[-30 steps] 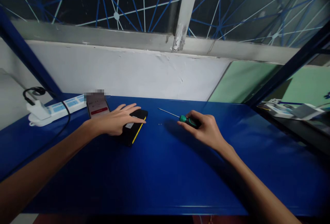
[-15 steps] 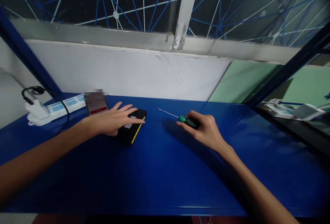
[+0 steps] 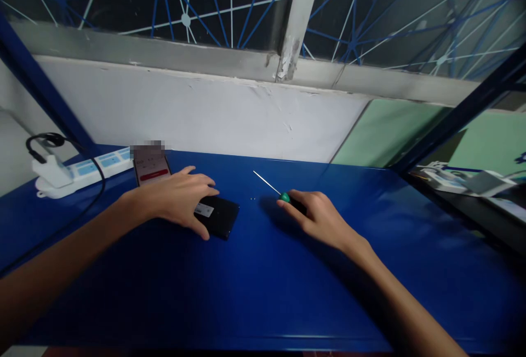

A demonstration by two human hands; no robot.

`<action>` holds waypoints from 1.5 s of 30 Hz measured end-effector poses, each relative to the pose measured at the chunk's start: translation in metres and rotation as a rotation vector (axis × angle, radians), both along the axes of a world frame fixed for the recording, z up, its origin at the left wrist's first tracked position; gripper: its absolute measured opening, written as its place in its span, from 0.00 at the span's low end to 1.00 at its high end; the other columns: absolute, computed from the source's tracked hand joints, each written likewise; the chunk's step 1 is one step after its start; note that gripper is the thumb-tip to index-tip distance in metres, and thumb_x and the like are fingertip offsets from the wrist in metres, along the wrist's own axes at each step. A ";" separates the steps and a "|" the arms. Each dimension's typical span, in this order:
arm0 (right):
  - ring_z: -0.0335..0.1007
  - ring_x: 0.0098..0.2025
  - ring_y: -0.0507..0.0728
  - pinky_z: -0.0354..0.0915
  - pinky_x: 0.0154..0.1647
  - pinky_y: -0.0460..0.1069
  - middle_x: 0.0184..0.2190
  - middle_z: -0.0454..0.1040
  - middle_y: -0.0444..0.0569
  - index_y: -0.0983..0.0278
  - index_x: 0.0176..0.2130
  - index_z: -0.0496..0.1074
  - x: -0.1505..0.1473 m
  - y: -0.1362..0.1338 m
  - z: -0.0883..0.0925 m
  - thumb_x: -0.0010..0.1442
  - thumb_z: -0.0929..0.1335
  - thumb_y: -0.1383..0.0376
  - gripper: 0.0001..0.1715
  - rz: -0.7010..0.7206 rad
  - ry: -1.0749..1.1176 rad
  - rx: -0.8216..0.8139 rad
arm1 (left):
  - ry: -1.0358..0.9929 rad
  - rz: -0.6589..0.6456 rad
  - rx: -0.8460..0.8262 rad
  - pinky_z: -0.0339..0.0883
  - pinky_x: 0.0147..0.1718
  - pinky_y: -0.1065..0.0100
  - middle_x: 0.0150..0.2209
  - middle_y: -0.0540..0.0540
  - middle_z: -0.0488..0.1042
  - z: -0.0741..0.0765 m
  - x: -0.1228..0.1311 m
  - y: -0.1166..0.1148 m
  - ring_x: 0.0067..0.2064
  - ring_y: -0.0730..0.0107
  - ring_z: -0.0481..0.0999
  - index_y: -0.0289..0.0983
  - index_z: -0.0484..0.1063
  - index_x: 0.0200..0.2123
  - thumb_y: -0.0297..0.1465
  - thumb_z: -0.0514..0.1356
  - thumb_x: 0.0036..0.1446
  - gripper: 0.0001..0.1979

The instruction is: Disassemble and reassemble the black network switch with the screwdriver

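My left hand [image 3: 181,198] spans a flat black box [image 3: 222,215] with a white label on its upper face. The thumb is at the box's near edge and the fingers are curved over the far edge; the box's left part is hidden under the palm. My right hand [image 3: 318,211] is closed around the dark and green handle of a screwdriver [image 3: 267,182]. Its thin metal shaft points up and to the left, away from the box. Several tiny bright pieces, possibly screws [image 3: 252,198], lie between the box and the screwdriver.
Behind my left hand a phone [image 3: 151,170] with a lit screen leans by a white power strip [image 3: 101,168]. A black cable [image 3: 101,181] runs from its plug across the blue table [image 3: 263,291]. Electronics [image 3: 489,181] lie at the far right. A white wall [image 3: 230,118] borders the back.
The black box has turned under my left hand, and its yellow edge no longer shows. My left thumb has come to the near side. The screwdriver's handle has dipped slightly, moving left.
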State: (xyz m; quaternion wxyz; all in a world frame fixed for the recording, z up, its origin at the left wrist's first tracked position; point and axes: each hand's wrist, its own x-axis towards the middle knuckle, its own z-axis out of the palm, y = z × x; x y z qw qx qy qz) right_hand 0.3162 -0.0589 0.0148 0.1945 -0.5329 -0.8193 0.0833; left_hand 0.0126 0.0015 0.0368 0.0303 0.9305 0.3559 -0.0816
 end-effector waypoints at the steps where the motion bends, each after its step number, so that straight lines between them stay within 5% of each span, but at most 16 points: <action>1: 0.55 0.21 0.51 0.47 0.25 0.49 0.20 0.63 0.42 0.63 0.32 0.67 -0.001 0.000 -0.001 0.68 0.59 0.54 0.20 0.007 -0.012 -0.022 | -0.041 -0.017 -0.016 0.50 0.58 0.45 0.58 0.36 0.69 -0.001 0.003 -0.003 0.58 0.44 0.67 0.41 0.69 0.58 0.63 0.62 0.41 0.46; 5: 0.60 0.22 0.51 0.50 0.27 0.48 0.21 0.66 0.43 0.64 0.41 0.71 -0.007 -0.001 -0.004 0.70 0.57 0.54 0.22 0.038 -0.032 -0.074 | -0.088 -0.080 -0.024 0.60 0.51 0.54 0.56 0.38 0.69 -0.005 0.018 -0.011 0.53 0.47 0.70 0.41 0.68 0.58 0.61 0.61 0.44 0.44; 9: 0.57 0.20 0.49 0.48 0.25 0.48 0.18 0.65 0.42 0.64 0.34 0.73 -0.010 0.000 -0.008 0.69 0.57 0.52 0.26 0.082 -0.040 -0.101 | -0.130 -0.100 0.011 0.62 0.47 0.58 0.50 0.39 0.72 -0.015 0.024 -0.010 0.48 0.52 0.72 0.39 0.72 0.54 0.57 0.62 0.47 0.37; 18: 0.55 0.18 0.49 0.45 0.23 0.48 0.17 0.67 0.43 0.63 0.32 0.77 -0.013 0.005 -0.018 0.67 0.59 0.51 0.27 0.007 -0.049 -0.114 | -0.399 -0.135 0.107 0.63 0.46 0.53 0.50 0.36 0.69 -0.047 0.022 -0.013 0.48 0.51 0.70 0.35 0.63 0.61 0.48 0.61 0.51 0.38; 25: 0.56 0.18 0.50 0.45 0.22 0.49 0.16 0.70 0.46 0.63 0.27 0.78 -0.011 0.003 -0.019 0.65 0.61 0.49 0.28 -0.073 -0.104 -0.038 | -0.482 -0.107 0.137 0.64 0.44 0.54 0.47 0.38 0.71 -0.052 0.025 -0.013 0.46 0.53 0.70 0.36 0.68 0.55 0.60 0.60 0.47 0.41; 45: 0.59 0.20 0.51 0.45 0.23 0.49 0.19 0.71 0.46 0.63 0.25 0.70 -0.014 0.003 -0.022 0.66 0.59 0.50 0.27 -0.060 -0.170 0.025 | -0.532 -0.076 0.096 0.66 0.44 0.54 0.45 0.39 0.71 -0.053 0.026 -0.012 0.45 0.54 0.71 0.38 0.71 0.52 0.59 0.62 0.46 0.38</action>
